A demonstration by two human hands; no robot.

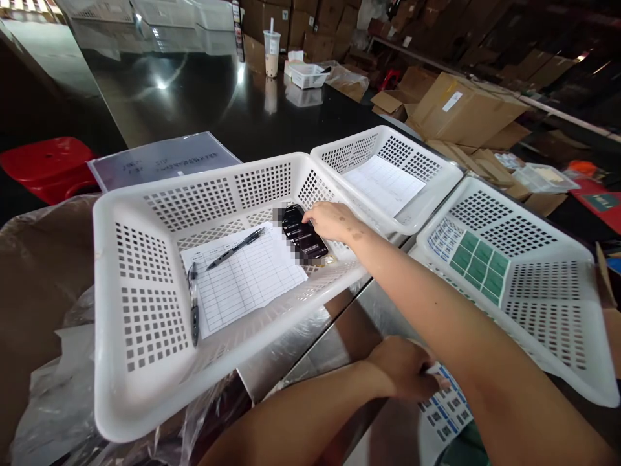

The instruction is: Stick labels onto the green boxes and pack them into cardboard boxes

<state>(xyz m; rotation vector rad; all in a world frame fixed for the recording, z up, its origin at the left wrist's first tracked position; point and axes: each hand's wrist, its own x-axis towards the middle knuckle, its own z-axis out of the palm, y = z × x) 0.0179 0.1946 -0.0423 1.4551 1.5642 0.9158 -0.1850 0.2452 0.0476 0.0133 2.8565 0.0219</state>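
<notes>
My right hand [330,220] reaches into the large white plastic basket [130,414], with a fingertip on a dark-screened phone [310,236]. Its other fingers are mostly hidden behind the hand. The phone lies at the basket's right end, beside a printed form [247,285] with a ruled table. One black pen [235,249] rests across the form and another pen [194,307] lies along its left edge. Below my right forearm, my left hand [405,369] is closed, pinching a sheet of labels [446,404] with blue and QR-like prints; the forearm covers part of that sheet.
A second white basket [436,171] holds a paper form; a third basket [543,252] holds green-and-white label sheets [480,265]. Behind are a cup with a straw [272,52], a food container [308,76] and cardboard boxes [466,107]. A red stool [48,165] stands at left.
</notes>
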